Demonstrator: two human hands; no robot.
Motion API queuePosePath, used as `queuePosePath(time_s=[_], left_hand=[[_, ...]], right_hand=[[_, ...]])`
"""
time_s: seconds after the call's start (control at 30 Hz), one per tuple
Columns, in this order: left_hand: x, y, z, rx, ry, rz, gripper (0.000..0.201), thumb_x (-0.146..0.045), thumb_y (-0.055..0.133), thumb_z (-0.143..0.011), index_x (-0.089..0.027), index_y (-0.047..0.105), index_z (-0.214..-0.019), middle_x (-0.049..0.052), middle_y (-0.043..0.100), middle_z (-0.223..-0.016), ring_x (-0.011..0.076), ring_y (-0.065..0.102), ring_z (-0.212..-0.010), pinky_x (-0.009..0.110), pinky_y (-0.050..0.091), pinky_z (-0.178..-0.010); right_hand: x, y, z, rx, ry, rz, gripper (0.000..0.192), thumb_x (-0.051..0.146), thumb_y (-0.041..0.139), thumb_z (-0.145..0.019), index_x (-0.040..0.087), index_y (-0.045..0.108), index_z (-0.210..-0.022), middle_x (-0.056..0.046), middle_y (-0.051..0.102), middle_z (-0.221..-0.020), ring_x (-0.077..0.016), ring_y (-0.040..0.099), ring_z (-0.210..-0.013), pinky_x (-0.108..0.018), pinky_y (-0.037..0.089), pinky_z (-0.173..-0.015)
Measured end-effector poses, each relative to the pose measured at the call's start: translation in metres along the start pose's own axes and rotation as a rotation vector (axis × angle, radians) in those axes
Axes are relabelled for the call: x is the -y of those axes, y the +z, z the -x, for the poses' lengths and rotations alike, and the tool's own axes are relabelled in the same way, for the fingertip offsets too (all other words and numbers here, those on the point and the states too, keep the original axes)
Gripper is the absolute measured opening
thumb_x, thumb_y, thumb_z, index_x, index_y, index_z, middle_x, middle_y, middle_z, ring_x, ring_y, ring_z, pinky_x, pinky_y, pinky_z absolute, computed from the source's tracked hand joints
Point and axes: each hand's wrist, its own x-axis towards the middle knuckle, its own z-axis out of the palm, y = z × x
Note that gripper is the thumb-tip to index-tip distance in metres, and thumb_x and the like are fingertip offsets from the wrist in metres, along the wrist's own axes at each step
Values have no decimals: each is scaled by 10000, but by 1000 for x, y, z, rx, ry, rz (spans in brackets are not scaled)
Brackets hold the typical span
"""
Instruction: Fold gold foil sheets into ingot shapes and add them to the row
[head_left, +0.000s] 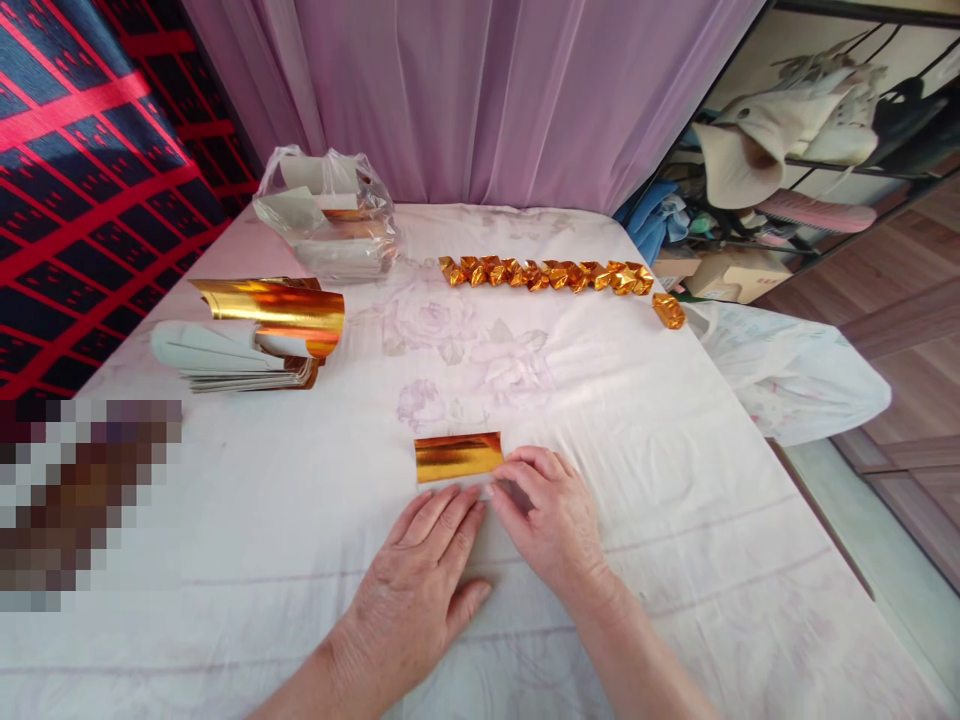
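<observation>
Gold sheet (459, 458), possibly foil, on tablecloth (637, 410).

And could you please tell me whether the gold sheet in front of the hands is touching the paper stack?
Apart: the head view shows a wide stretch of tablecloth between the gold sheet and the paper stack.

Purple curtain (480, 110); pale hat (750, 140) above tan box (739, 273).

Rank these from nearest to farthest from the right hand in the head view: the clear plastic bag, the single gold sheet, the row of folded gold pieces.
1. Single gold sheet: at the right hand's fingertips.
2. Row of folded gold pieces: farther up the table.
3. Clear plastic bag: far left.
</observation>
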Motion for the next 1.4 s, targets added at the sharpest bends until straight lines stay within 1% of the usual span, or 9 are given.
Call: queuePosePath(time_s=[0.13, 0.27, 0.47, 0.67, 0.83, 0.97, 1.13, 1.23, 1.4], left_hand=[[0, 1, 0, 6, -15, 33, 624, -446, 486, -966, -130, 372, -1493, 127, 536, -1452, 274, 474, -1343, 439, 350, -1143], [2, 2, 1, 3, -9, 45, 614, -425, 510, -954, -128, 391, -1479, 129, 528, -1459, 278, 471, -1348, 445, 364, -1139], [3, 2, 1, -1, 5, 9, 565, -436, 538, -942, -126, 478, -1410, 124, 517, -1472, 282, 479, -1337, 446, 382, -1125], [4, 0, -2, 22, -19, 64, 605, -409, 546, -934, -160, 411, -1468, 119, 521, -1459, 277, 470, -1333, 458, 377, -1126], [4, 2, -3, 11, -26, 72, 618, -423, 592, -905, -137, 448, -1434, 131, 534, -1421, 284, 472, -1311, 467, 385, -1116], [4, 4, -4, -12, -42, 78, 580, -434, 588, -904, -165, 477, -1405, 121, 547, -1393, 278, 489, -1287, 470, 399, -1101], [1, 2, -10, -8, -67, 67, 589, -449, 606, -888, -137, 502, -1377, 130, 565, -1356, 281, 511, -1248, 461, 411, -1084], [-2, 0, -13, -11, -84, 61, 557, -440, 593, -895, -137, 519, -1357, 124, 582, -1329, 276, 526, -1217, 457, 419, -1068], [-2, -1, -14, -18, -82, 62, 523, -431, 574, -904, -126, 536, -1328, 119, 592, -1311, 270, 531, -1200, 448, 418, -1067]], right_hand=[[4, 3, 0, 0, 39, 42, 65, 300, 654, -854, 241, 672, -873, -60, 657, -995, -222, 595, -904, -377, 467, -837], [3, 4, 1, 2, 43, 38, 83, 282, 676, -828, 235, 665, -895, -61, 653, -1007, -230, 601, -919, -382, 469, -831], [-10, 2, 2, 60, 29, -96, 110, 182, 655, -824, 242, 682, -912, -47, 662, -999, -211, 624, -930, -369, 494, -847], [-18, 1, -1, 96, 18, -176, 191, 109, 631, -804, 236, 698, -930, -41, 673, -1005, -194, 641, -952, -350, 520, -843], [-21, 3, -4, 115, 6, -162, 188, 102, 645, -797, 237, 700, -916, -27, 672, -977, -183, 639, -932, -341, 513, -839], [-21, 3, -6, 125, -3, -143, 182, 106, 655, -794, 226, 694, -924, -29, 663, -977, -181, 625, -925, -337, 501, -855], [-15, 5, -7, 68, -22, -62, 47, 200, 642, -859, 221, 680, -876, -32, 649, -933, -186, 613, -894, -333, 481, -843], [-11, 8, -7, 42, -11, 7, 23, 214, 664, -854, 222, 677, -870, -33, 651, -929, -193, 614, -883, -335, 472, -834], [-11, 10, -7, 40, -19, 59, 36, 207, 675, -854, 220, 673, -887, -33, 655, -943, -196, 613, -901, -328, 462, -832]])
